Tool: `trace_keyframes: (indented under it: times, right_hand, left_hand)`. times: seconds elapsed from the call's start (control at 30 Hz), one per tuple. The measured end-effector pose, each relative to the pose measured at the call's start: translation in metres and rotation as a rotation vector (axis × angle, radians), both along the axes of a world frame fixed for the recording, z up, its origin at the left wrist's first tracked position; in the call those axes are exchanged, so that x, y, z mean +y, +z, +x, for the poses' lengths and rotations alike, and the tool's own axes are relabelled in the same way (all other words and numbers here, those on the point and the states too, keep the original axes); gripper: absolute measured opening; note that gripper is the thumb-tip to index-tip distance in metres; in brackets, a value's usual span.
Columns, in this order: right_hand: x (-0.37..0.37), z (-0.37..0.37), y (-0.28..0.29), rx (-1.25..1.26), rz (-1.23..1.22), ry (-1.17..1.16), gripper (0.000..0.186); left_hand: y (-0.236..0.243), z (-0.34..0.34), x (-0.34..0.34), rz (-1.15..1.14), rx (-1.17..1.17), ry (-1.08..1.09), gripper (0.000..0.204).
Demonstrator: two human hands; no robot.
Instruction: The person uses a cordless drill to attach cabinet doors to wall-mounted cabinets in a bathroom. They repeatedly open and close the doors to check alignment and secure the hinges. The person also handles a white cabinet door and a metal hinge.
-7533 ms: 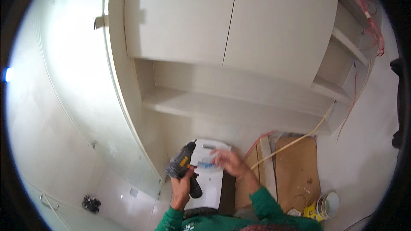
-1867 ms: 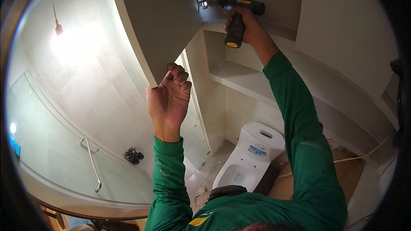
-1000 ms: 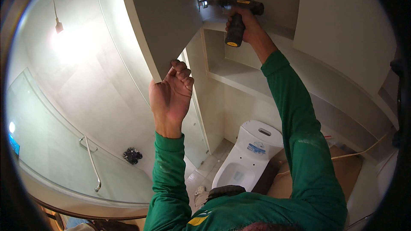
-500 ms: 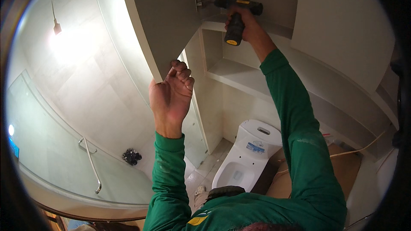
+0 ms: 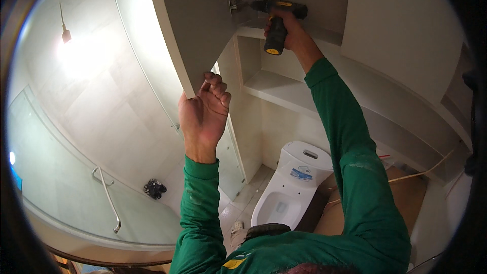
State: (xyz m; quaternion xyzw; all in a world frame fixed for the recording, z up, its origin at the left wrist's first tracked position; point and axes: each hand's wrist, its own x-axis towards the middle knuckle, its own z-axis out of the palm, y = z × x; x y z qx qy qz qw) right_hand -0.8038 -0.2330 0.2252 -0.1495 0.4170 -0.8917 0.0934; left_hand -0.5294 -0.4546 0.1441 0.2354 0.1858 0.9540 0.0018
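My right hand (image 5: 284, 29) grips a black-and-yellow cordless drill (image 5: 293, 10) up inside the white cabinet, its front end at a small metal hinge (image 5: 235, 5) on the open door (image 5: 195, 15). My left hand (image 5: 204, 104) has its fingers curled at the door's lower outer corner, palm toward me, holding it. The cabinet's other door (image 5: 401, 30) hangs at the right. Both forearms are in green sleeves.
Below are an open shelf (image 5: 284, 86), a white toilet (image 5: 284, 198) and brown cardboard (image 5: 406, 203) with a pale cable across it. At the left are a curved glass panel (image 5: 61, 172) with a handle, a hanging lamp (image 5: 66, 35) and a dark object (image 5: 154, 189) on the floor.
The drill has passed from my left hand to my right, and the cabinet door is now open. Over the last second only a slight shift shows, and the gleam on the hinge has dimmed.
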Motion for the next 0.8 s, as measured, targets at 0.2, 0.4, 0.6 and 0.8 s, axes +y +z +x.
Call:
trace_keyframes:
  times: [0.2,0.4,0.6,0.8]
  right_hand:
    - [-0.004,0.027,0.002,0.116,0.012,-0.062,0.029]
    - [0.014,0.136,-0.05,0.292,0.183,-0.393,0.027]
    - [0.059,0.276,-0.135,0.416,0.171,-0.673,0.034]
    - [0.12,0.354,-0.184,0.375,0.37,-0.906,0.032]
  left_hand:
    - [0.003,0.002,-0.001,-0.029,-0.073,0.038,0.029]
    - [0.005,0.007,0.011,-0.302,-0.117,0.188,0.033]
    - [0.001,-0.003,0.061,-0.548,-0.117,0.254,0.051]
    - [-0.006,-0.035,0.127,-0.641,0.007,0.212,0.05]
